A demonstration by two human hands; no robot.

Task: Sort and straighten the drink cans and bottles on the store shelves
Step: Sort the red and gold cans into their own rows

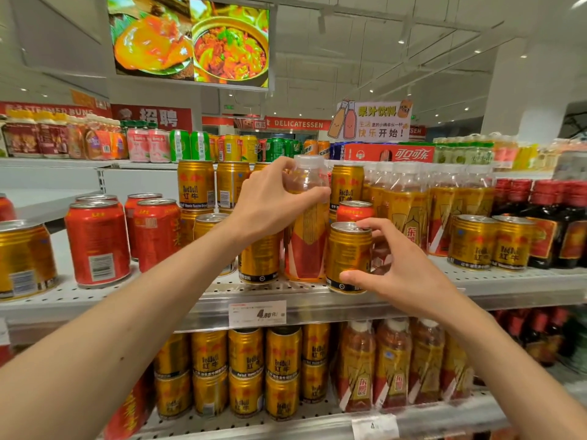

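Head view: shelf (95,300) under both hands, left hand (273,198) clamped round bottle (306,236) neck, right hand (397,268) pinching gold can (347,255) just beside it; best keep both upright, slide apart, labels forward.

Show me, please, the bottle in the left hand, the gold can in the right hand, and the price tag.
bottle (305,239): head view, label.
gold can (347,254): head view, side wall.
price tag (257,313): head view, printed face.

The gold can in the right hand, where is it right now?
The gold can stands at the front edge of the middle shelf, centre-right in the head view, gripped by the right hand, beside the bottle the left hand holds.
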